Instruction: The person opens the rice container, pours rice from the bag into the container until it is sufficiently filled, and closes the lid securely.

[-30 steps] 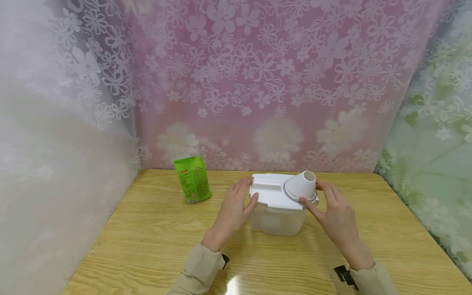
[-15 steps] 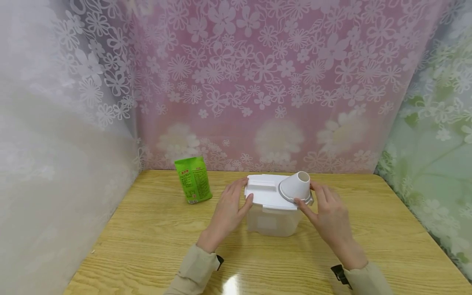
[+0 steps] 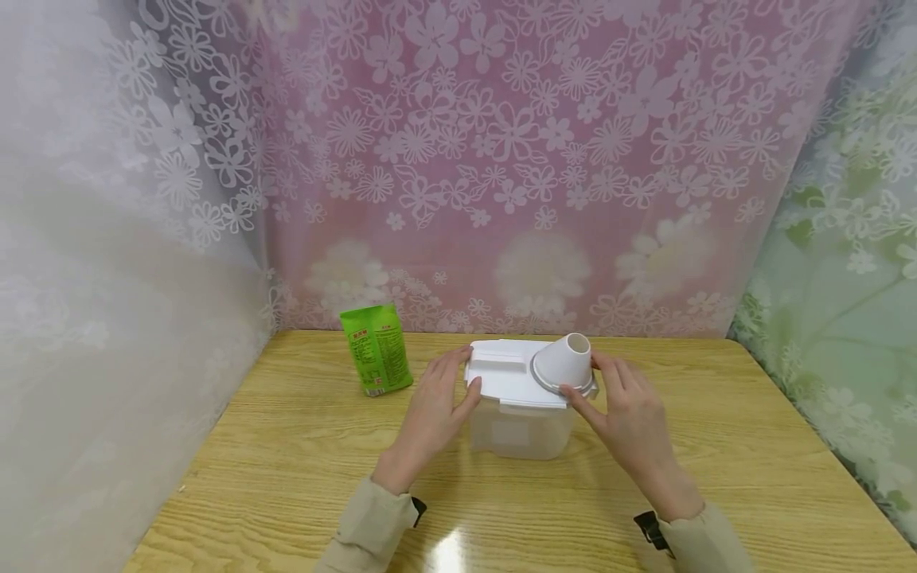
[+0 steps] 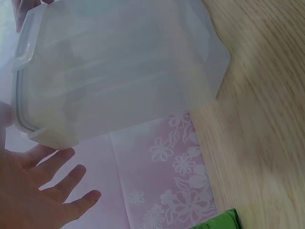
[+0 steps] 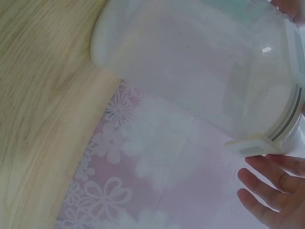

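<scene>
A translucent plastic storage container (image 3: 521,434) with a white lid (image 3: 494,386) stands upright on the wooden table. Near the lid's right end rises a white cone-shaped spout cap (image 3: 562,364), its round opening tilted up to the right. My left hand (image 3: 432,411) holds the left end of the lid between thumb and fingers. At the opposite end, my right hand (image 3: 634,420) grips the lid beside the cone, thumb in front and fingers behind. Both wrist views show fingertips at the side latches, such as the right one (image 5: 252,145), with the other fingers spread.
Behind and left of the container, a green printed bag (image 3: 380,354) stands on the table (image 3: 301,477). A pink floral curtain (image 3: 458,159) hangs along the back edge, with pale curtains on both sides.
The container has slid to the left across the table, with both hands moving along on its lid. The green bag stays in place.
</scene>
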Available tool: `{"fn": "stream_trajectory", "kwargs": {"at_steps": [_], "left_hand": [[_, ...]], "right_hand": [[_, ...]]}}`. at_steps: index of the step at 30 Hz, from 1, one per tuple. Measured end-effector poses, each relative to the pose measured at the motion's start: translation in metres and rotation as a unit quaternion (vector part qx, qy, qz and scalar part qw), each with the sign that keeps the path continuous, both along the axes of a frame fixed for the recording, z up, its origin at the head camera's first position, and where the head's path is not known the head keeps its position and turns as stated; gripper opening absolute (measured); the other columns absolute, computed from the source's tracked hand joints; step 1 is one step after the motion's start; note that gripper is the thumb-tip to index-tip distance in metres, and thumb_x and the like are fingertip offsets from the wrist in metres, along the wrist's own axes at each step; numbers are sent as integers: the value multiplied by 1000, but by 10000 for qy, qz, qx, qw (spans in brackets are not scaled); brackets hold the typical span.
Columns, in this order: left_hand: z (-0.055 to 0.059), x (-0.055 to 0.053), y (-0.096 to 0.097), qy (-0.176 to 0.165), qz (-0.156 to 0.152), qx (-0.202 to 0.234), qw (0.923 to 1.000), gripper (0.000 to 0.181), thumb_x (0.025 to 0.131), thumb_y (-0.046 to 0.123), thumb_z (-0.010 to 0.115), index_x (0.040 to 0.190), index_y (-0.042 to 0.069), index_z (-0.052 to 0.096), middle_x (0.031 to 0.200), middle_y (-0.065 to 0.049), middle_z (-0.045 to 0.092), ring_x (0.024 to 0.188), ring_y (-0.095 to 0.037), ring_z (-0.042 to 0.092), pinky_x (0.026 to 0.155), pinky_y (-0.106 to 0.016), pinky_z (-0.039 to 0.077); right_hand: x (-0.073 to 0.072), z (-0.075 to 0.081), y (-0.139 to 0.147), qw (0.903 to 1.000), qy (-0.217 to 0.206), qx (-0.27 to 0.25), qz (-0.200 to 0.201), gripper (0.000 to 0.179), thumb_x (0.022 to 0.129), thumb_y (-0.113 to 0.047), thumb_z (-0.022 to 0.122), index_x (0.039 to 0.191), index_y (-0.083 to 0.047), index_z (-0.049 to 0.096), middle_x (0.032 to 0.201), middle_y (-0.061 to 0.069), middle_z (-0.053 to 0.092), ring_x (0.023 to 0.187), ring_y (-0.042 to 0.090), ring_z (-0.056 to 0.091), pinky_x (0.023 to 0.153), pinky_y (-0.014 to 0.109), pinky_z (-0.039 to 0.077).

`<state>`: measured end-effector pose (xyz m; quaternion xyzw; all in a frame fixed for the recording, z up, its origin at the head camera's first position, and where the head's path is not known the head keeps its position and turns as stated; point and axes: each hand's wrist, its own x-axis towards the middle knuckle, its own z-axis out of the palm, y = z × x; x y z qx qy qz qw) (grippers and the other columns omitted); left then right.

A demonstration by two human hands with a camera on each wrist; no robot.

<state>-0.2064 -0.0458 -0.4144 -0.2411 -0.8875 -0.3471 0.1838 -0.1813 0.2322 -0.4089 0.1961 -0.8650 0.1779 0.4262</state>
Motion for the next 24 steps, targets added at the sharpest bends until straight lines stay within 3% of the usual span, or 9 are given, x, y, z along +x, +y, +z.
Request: {"fn": "stream_trajectory", "kwargs": {"at_steps": [5,24], "left_hand": [[1,1,-4,-40,0,82,10000,53,105,33,50,149,4,46,151,-12,50,140,-31,45,117,-48,35],[0,3,-10,40,-18,250,9997,50,104,29,53,147,4,48,147,-12,53,137,-34,47,114,-52,38]], "right_hand": [[0,0,-3,9999,-83,-81,45,76,95,-71,49,117,0,61,99,17,67,85,35,65,71,52,54],[2,1,-8,9993,-194,-270,179,75,92,-69,57,119,1,63,103,16,68,93,38,66,78,55,55]]}}
